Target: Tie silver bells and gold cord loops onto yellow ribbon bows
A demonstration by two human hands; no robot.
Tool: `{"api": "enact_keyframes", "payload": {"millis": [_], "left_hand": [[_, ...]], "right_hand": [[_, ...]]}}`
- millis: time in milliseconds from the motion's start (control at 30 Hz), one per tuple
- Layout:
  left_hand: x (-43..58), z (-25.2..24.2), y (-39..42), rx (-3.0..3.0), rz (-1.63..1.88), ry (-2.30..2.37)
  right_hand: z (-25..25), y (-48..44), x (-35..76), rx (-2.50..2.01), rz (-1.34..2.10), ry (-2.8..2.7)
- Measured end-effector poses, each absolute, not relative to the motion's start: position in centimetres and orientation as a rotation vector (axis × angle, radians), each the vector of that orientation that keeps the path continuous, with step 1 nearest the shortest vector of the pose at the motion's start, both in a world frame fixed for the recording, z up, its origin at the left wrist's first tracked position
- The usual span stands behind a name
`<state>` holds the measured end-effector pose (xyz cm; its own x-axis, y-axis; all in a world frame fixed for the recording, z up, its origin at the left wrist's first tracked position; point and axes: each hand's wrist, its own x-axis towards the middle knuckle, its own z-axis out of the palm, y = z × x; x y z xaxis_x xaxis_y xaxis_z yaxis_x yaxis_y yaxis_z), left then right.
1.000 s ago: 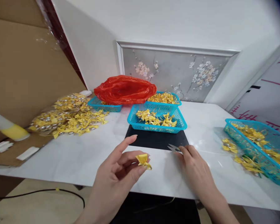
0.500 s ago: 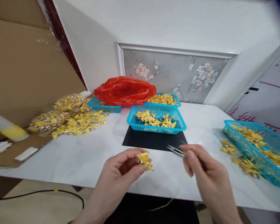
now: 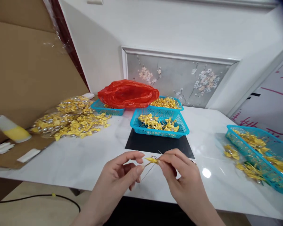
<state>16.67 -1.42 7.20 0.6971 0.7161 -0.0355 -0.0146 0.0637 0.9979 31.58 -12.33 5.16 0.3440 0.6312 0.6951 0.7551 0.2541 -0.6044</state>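
Observation:
A small yellow ribbon bow (image 3: 152,160) with a silver bead is between my two hands, above the front part of the white table. My right hand (image 3: 182,174) is closed, thumb and forefinger pinching the bow's right end. At the other side, my left hand (image 3: 124,174) has its thumb at a thin gold strand that runs from the bow; its forefinger is lifted and the other fingers curl under. Fine thread-like lines show below and behind the bow. The thread snips cannot be made out; the right palm is hidden.
A blue basket (image 3: 159,134) of yellow bows stands on a black mat (image 3: 141,142). Behind are a red plastic bag (image 3: 128,94) and more baskets. Bagged bows (image 3: 73,122) lie left, near a yellow-white roll (image 3: 11,128). Another blue basket (image 3: 257,166) is at right.
My right hand has moved left from beside the mat to the bow and now pinches it. The snips that showed in it are no longer visible. The left hand's hold has loosened.

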Motion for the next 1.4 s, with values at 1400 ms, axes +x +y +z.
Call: {"api": "enact_keyframes", "payload": {"millis": [1400], "left_hand": [[16.8, 7.4, -1.0, 1.665, 0.623, 0.516]], "right_hand": [[5.4, -11.6, 29.7, -1.32, 0.368, -1.272]]}}
